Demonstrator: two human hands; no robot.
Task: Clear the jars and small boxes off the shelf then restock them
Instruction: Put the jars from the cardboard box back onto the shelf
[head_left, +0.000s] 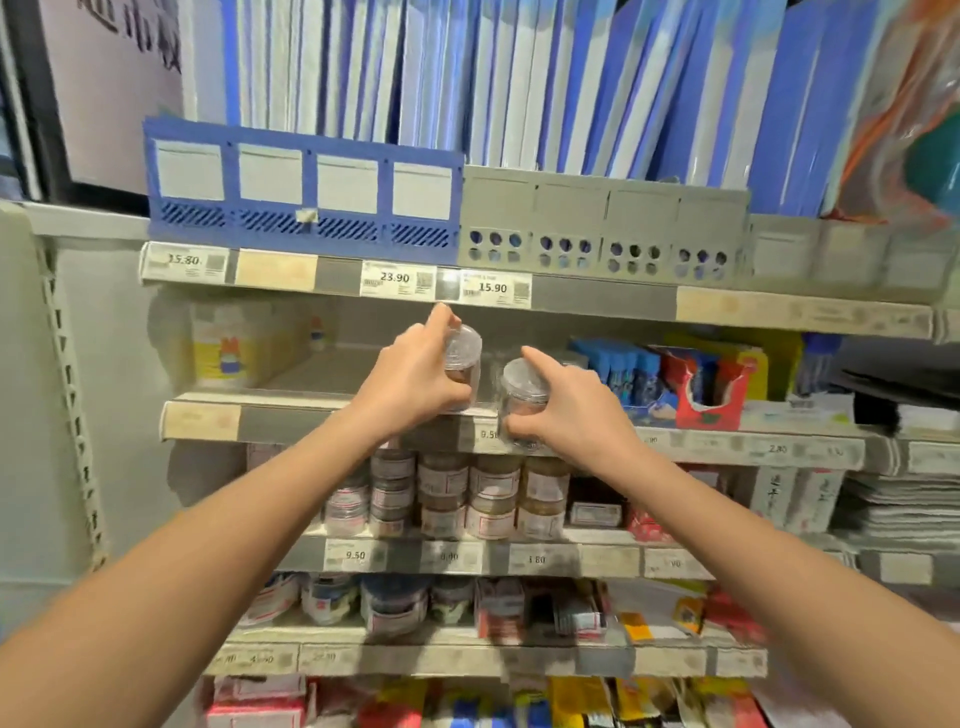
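Note:
My left hand (415, 371) grips a clear plastic jar (464, 353) with a clear lid, held at the front of the second shelf (208, 415). My right hand (566, 402) grips a second clear jar (522, 387) just to the right, at the shelf's front edge. Both jars hold a brownish filling and sit a small gap apart. On the shelf below stand several more jars (467, 493) with white labels, stacked two high.
A yellow and white box (234, 345) sits at the left of the second shelf, blue packets (623, 371) and a red open carton (706, 389) at its right. Blue folders (467, 78) fill the top shelf. Lower shelves hold small boxes (540, 608) and packets.

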